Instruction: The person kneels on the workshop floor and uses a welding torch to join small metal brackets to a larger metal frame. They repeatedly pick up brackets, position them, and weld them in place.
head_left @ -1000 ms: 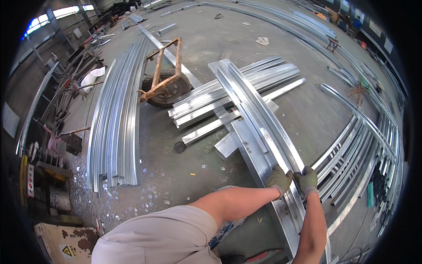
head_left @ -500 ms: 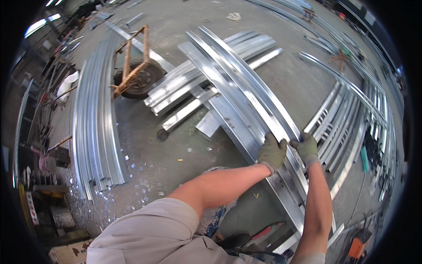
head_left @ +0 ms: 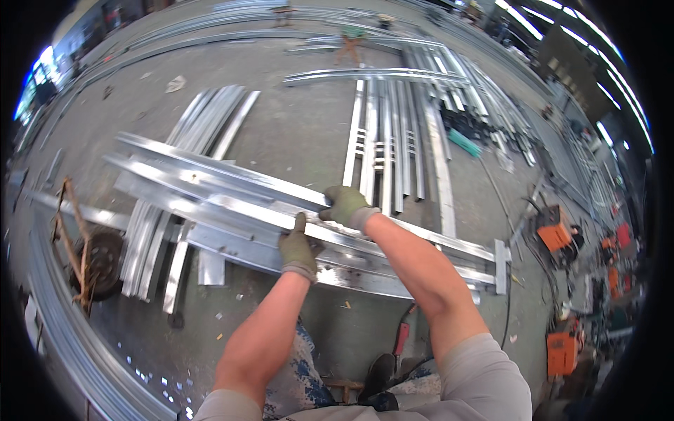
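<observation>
Long shiny metal channels (head_left: 242,205) lie side by side across the middle of the view. My left hand (head_left: 298,252), in an olive-green work glove, grips the near side of one channel, thumb up over its edge and fingers partly hidden beneath. Slightly farther off and to the right, my gloved right hand (head_left: 345,206) is curled over the far channel (head_left: 281,184), its fingertips hidden by the metal. Toward the right end, a short metal crosspiece (head_left: 500,266) sits across the channel ends. Beneath the channels on the left runs a crosswise stack of metal profiles (head_left: 146,242).
More profiles (head_left: 400,140) lie on the floor beyond my right hand. A rusty wheeled frame (head_left: 83,259) stands at left. Orange machines (head_left: 554,228) with cables are at right. By my shoe (head_left: 379,372) is a red-handled tool (head_left: 401,338).
My view has swung to the right, so the channels now run left to right. Both hands remain on the metal; the right one now reaches over the far channel.
</observation>
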Demonstrator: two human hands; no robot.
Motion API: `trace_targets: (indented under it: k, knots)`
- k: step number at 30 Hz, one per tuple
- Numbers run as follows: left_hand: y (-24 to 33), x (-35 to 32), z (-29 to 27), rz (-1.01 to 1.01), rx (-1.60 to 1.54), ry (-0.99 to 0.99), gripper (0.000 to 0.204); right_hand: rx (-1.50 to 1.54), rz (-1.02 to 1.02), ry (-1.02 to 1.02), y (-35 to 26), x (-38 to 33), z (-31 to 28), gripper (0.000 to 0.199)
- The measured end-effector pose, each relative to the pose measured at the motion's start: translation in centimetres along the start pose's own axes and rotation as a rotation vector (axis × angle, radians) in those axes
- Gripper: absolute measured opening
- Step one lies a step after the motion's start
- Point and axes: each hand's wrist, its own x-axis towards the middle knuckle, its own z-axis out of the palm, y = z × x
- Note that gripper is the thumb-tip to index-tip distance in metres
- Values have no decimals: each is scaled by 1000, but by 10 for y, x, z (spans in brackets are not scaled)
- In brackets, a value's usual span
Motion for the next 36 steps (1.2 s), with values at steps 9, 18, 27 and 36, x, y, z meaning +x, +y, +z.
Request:
trace_targets:
  k: [9,18,27,36]
  knots:
    - [37,-57,40,398,91,-51,58,-30,-46,116,-42,-34,-68,55]
    - [44,-48,21,481,31,-88,48,63,14,203,-60,-46,-49,54]
    - [48,-19,9,368,140,-11,45,157,126,255,-44,-31,3,43]
    - [31,30,-8,478,635,43,60,246,262,352,-24,-21,54,44]
